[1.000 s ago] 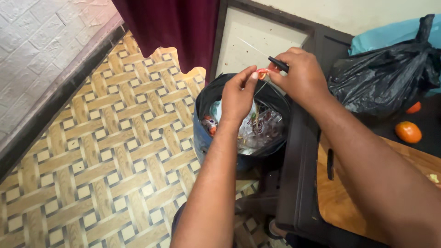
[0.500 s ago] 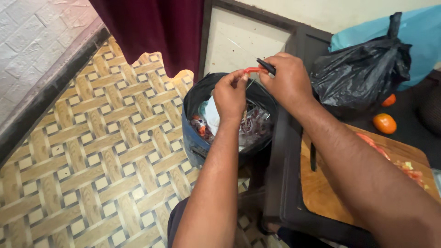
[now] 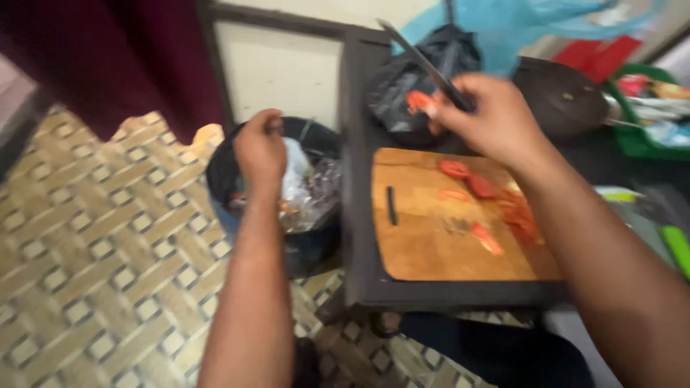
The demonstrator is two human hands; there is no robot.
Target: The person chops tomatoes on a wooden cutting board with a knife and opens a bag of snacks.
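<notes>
My right hand [image 3: 489, 118] grips a knife [image 3: 417, 54] whose blade points up and away, and a red tomato piece [image 3: 419, 101] sits at its fingertips, above the far edge of a wooden cutting board [image 3: 424, 244]. Several red tomato slices [image 3: 496, 197] lie on the board. My left hand [image 3: 260, 147] hovers over a dark waste bin [image 3: 230, 169] full of scraps and plastic; its fingers are curled, and the blur hides whether they hold anything.
The board rests on a dark low table [image 3: 356, 172]. A black plastic bag [image 3: 431, 65], a blue bag [image 3: 517, 29], a dark round pot [image 3: 564, 97] and green items [image 3: 647, 122] stand behind. Patterned tile floor [image 3: 93, 273] lies to the left; a maroon curtain [image 3: 136, 57] hangs behind the bin.
My right hand moved with the knife and tomato piece from above the bin to over the board. My left hand stayed over the bin. The view swung right.
</notes>
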